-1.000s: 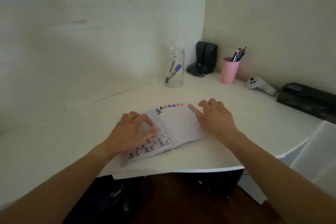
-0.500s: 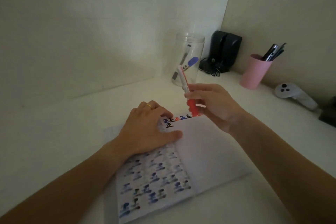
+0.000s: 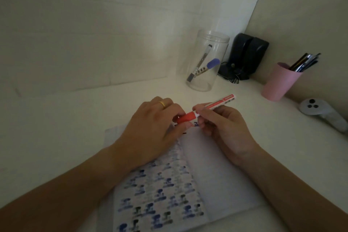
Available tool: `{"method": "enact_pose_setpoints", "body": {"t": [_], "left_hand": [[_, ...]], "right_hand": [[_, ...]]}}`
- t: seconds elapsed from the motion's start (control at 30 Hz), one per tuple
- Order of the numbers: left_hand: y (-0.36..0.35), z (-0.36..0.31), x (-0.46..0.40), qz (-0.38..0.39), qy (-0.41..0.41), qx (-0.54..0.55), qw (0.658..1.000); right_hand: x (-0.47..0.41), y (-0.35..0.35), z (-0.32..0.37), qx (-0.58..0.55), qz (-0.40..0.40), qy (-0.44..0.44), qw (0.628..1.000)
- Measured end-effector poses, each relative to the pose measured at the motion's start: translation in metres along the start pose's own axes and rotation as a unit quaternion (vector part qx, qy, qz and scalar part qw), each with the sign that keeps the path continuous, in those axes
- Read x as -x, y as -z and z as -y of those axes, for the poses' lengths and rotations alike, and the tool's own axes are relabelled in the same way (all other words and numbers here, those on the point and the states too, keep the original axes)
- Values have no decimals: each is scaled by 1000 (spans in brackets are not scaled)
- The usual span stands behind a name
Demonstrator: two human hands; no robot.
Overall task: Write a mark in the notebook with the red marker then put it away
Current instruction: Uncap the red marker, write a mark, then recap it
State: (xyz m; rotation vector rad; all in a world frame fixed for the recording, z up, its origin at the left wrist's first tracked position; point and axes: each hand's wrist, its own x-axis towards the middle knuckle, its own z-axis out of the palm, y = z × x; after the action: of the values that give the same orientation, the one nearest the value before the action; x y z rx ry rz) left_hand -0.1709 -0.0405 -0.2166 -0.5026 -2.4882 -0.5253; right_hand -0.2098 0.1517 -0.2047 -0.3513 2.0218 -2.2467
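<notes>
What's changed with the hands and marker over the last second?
The right hand picked the red marker off the desk and now holds its barrel level above the notebook. The left hand left the page and grips the red cap, which is still on. The notebook stays open; jar and pink cup unmoved.

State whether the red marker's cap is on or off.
On. The red cap sits flush against the red marker barrel; the left hand pinches it, not yet pulled.

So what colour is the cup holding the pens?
Pink; the cup shows best in the head view.
</notes>
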Motion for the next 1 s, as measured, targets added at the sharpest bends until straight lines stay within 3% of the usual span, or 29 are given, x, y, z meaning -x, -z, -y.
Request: {"method": "enact_pose_setpoints", "body": {"t": [0.1, 0.23, 0.33, 0.4, 0.53, 0.63, 1.0], "left_hand": [[5, -4, -2, -14, -41, -21, 999], [20, -15, -4, 23, -71, 20, 997], [39, 2, -2, -67, 35, 178, 981], [45, 15, -1, -87, 49, 192, 976], [26, 22, -1, 42, 44, 94, 994], [23, 24, 0, 121, 40, 118, 985], [17, 42, -3, 180, -18, 150, 972]], "right_hand": [[5, 3, 4, -1, 2, 34, 999], [7, -3, 11, -40, 24, 66, 997], [-4, 22, 30, -154, -68, 62, 984], [-4, 34, 35, -146, -103, 69, 981], [4, 14, 20, -44, -27, 48, 997], [5, 13, 15, 9, -28, 22, 999], [2, 13, -4, 146, -38, 29, 988]]}}
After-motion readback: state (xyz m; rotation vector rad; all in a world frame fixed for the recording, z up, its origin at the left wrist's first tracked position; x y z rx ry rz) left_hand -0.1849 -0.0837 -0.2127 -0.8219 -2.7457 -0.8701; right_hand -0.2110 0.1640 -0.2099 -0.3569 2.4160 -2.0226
